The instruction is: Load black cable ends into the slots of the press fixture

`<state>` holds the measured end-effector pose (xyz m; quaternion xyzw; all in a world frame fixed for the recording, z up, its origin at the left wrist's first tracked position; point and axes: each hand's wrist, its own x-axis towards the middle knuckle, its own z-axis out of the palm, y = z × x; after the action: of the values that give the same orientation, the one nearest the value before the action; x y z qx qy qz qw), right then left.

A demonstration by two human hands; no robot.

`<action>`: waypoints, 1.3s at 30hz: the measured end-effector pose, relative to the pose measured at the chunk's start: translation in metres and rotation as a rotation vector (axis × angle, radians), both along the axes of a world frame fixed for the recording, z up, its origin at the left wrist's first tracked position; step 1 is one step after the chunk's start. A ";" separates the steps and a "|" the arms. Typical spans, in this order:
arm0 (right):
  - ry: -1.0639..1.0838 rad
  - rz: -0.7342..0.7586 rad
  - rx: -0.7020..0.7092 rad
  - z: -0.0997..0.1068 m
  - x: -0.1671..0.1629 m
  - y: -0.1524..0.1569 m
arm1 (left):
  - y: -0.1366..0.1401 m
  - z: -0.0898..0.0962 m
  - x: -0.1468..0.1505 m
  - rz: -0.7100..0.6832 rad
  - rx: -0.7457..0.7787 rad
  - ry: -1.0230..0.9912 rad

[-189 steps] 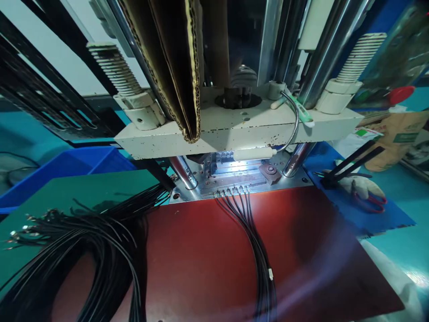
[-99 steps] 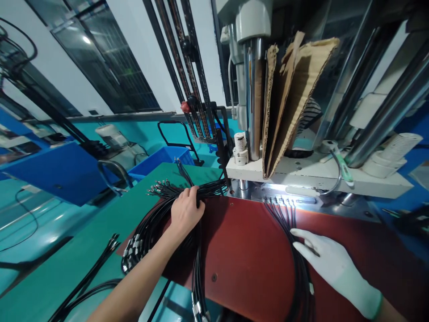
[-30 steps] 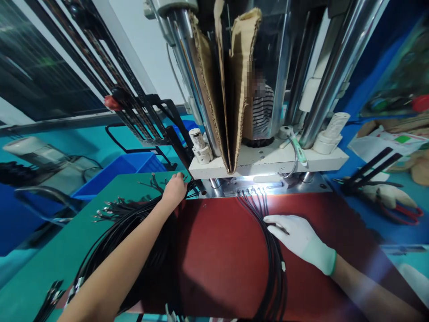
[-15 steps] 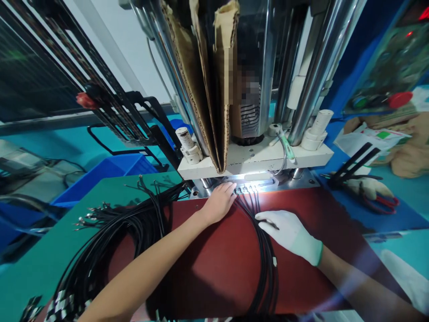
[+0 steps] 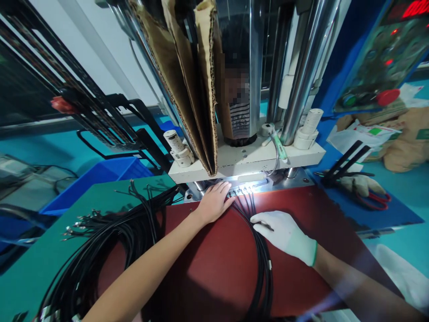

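Where both hands press, black cables [image 5: 259, 250] fan, apparently metal-tipped.

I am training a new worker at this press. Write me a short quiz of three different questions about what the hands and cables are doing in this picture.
1. True or false: the left hand wears a white glove.
2. Which hand presses on the black cables on the red mat? A) left B) right
3. Fill in: the left fingertips reach the cable ends at the lit ____ of the press.

Key: 1 false, it is bare; 2 B; 3 opening.
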<state>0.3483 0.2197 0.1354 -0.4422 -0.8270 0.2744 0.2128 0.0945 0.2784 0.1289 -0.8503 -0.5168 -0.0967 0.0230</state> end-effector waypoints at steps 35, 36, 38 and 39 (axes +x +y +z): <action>0.003 -0.006 0.014 0.003 0.000 -0.001 | -0.046 0.027 -0.019 0.092 0.025 0.011; 0.009 -0.009 0.023 0.002 0.000 0.000 | -0.035 0.022 -0.010 0.048 0.038 -0.037; 0.018 -0.008 0.032 -0.001 -0.001 0.000 | -0.014 0.012 0.006 -0.007 0.037 -0.144; 0.018 -0.007 0.031 -0.002 -0.001 0.000 | -0.005 0.007 0.011 -0.016 0.029 -0.199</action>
<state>0.3477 0.2200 0.1332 -0.4390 -0.8277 0.2648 0.2281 0.1057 0.2733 0.1360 -0.8401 -0.5084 -0.1881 -0.0168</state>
